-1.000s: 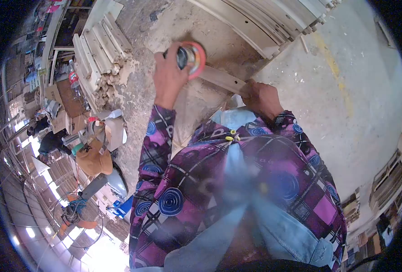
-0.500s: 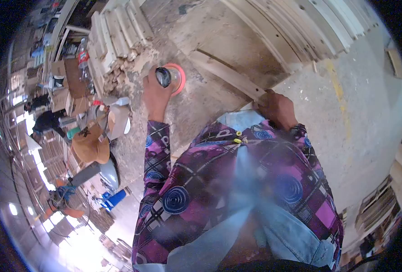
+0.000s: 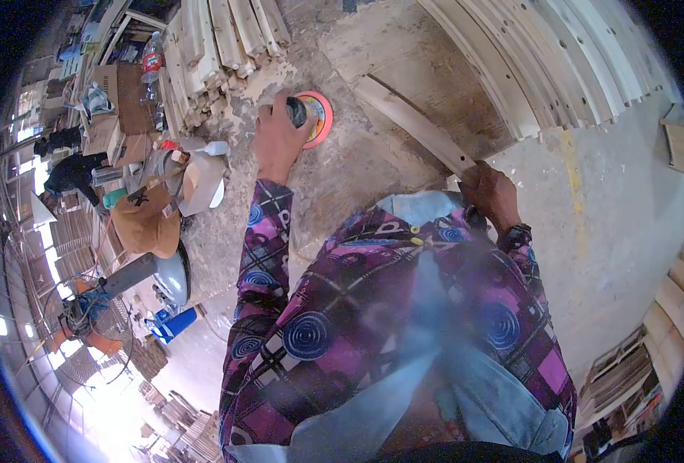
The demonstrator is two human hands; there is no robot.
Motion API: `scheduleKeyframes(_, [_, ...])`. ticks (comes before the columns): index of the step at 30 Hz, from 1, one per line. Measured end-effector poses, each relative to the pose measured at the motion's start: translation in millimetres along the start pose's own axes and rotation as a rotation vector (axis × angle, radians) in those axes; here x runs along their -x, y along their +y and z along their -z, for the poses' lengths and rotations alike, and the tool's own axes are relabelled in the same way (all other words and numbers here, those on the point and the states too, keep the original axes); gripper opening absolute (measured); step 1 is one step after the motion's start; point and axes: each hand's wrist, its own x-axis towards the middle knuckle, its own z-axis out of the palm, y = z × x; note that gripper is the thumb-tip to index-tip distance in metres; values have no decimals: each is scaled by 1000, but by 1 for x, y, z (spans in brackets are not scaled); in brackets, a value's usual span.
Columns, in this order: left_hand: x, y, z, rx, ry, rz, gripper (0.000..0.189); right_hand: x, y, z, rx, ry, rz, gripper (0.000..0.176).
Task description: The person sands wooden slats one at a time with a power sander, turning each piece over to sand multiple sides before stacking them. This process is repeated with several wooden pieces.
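The right hand (image 3: 490, 193), close in front of the patterned shirt, is closed around the near end of a pale wooden slat (image 3: 415, 123), fingers wrapped over its edge. The slat lies flat on the dusty workbench (image 3: 357, 177) and runs away from the body at a slant.

Further out, the left hand (image 3: 279, 143) is curled tightly around a round sander (image 3: 313, 116) with an orange pad. A second ago that pad sat on the slat near its middle. Now it is off the wood, well to the left of the slat and over bare bench, with its pad tilted partly towards the camera. So the wood looks to be getting no abrasion at this instant, while the right hand's grip on the slat has not loosened.

Beyond the hands, a row of long slats (image 3: 558, 69) leans at the upper right and a shorter stack (image 3: 219, 46) lies at the upper left. A brown cap (image 3: 148, 224) and a fan (image 3: 87, 324) are off to the left.
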Motion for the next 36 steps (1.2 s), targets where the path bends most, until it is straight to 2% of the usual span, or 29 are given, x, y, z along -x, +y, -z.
scheduleKeyframes(8, [1,-27,46,84,156,-94,66,6,-10,9,-53,-12,-23,63])
scheduleKeyframes(14, [7,-14,48,90,136,-95,64,4,-6,1,-5,23,16,58])
scheduleKeyframes(24, [3,60,17,203,52,-301,60,8,2,-12,-120,79,28,51])
scheduleKeyframes(26, [-5,71,3,206,45,-344,60,13,-5,-13,-40,129,35,38])
scheduleKeyframes(28, [-7,84,-3,204,41,-391,61,17,-10,-12,-55,139,69,37])
scheduleKeyframes(29, [-6,93,-8,163,15,-407,62,19,-10,-12,-63,147,113,35])
scheduleKeyframes(33, [6,127,-9,140,-106,-488,65,12,2,-27,-138,172,57,34])
scheduleKeyframes(36, [-8,129,-15,115,-87,-458,67,12,2,-33,-149,178,50,34])
